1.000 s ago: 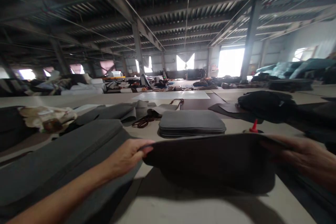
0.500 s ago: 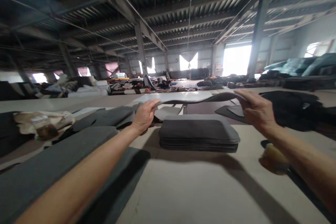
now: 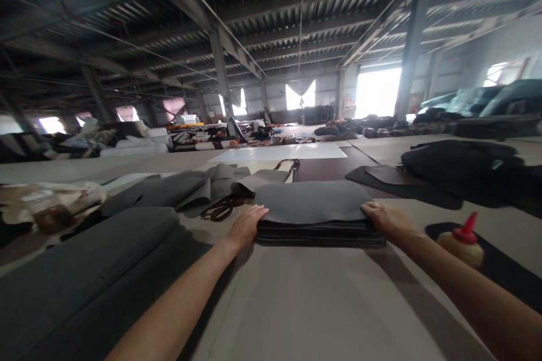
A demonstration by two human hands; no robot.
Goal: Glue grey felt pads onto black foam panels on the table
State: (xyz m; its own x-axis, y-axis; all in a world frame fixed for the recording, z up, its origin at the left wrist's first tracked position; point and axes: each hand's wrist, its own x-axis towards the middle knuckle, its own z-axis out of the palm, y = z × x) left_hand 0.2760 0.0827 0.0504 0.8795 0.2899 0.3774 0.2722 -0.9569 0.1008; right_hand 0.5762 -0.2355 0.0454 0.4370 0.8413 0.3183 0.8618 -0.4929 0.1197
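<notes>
A stack of dark grey rounded sheets [image 3: 315,214] lies on the pale work table [image 3: 305,299] in front of me. My left hand [image 3: 248,224] rests on the stack's near left corner, fingers laid forward on the top sheet. At the near right corner sits my right hand [image 3: 385,219], its fingers flat on the top sheet too. Both hands press on the sheet rather than grip it. The top sheet lies slightly rumpled over the pile.
A large grey sheet [image 3: 84,276] covers the table's left side. Folded grey fabric [image 3: 186,189] and brown straps [image 3: 220,208] lie behind the stack. A glue bottle with a red nozzle [image 3: 463,241] stands on a dark mat at right. Black material [image 3: 461,166] is piled far right.
Both hands carried a dark sheet forward from near me, held it over the stack, then laid it on top. They now rest flat on the stack's near corners.
</notes>
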